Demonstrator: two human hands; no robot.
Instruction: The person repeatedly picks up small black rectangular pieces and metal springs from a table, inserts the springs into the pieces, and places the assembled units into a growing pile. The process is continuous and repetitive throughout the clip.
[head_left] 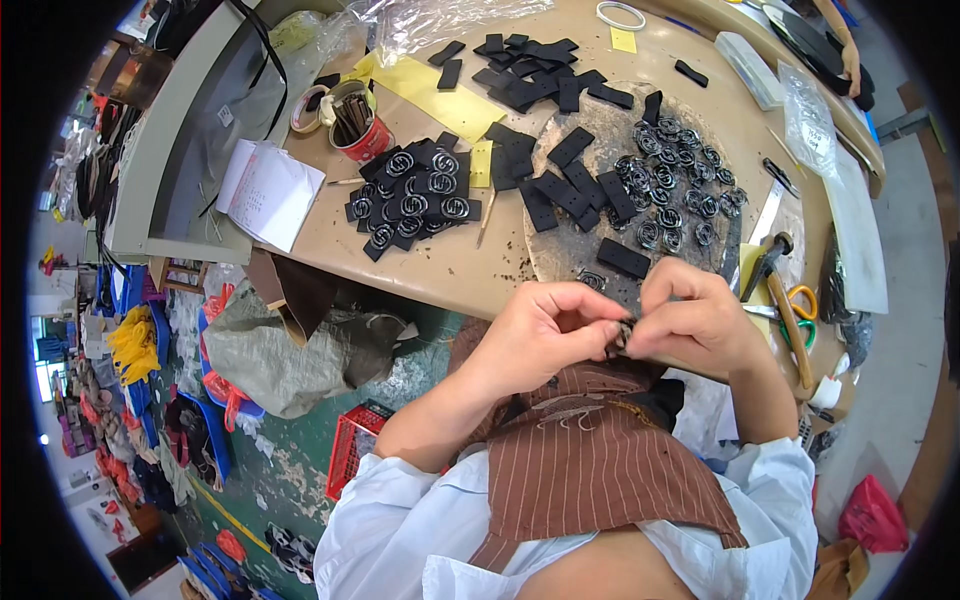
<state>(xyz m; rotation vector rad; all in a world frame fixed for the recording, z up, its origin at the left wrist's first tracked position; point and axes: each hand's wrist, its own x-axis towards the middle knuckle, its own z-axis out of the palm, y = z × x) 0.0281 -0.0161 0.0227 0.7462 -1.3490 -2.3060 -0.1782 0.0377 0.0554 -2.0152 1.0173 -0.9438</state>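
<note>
Left hand (535, 335) and right hand (700, 320) pinch a small dark piece (620, 338), orientation unclear.

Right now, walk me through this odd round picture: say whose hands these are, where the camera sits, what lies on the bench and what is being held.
There is one picture, taken by a wide fisheye camera worn on a person's head and looking down, so straight edges bend near the rim. The two bare hands in the middle are that person's own: the left hand and the right hand meet and pinch a small dark piece between their fingertips; what it is exactly is too small to tell. Beyond them is a tan workbench. On it lie loose black strips, a heap of black strips with metal buckles, and a round pad carrying loose metal buckles. A hammer lies to the right, and a red tin and a white notepad to the left.
</note>
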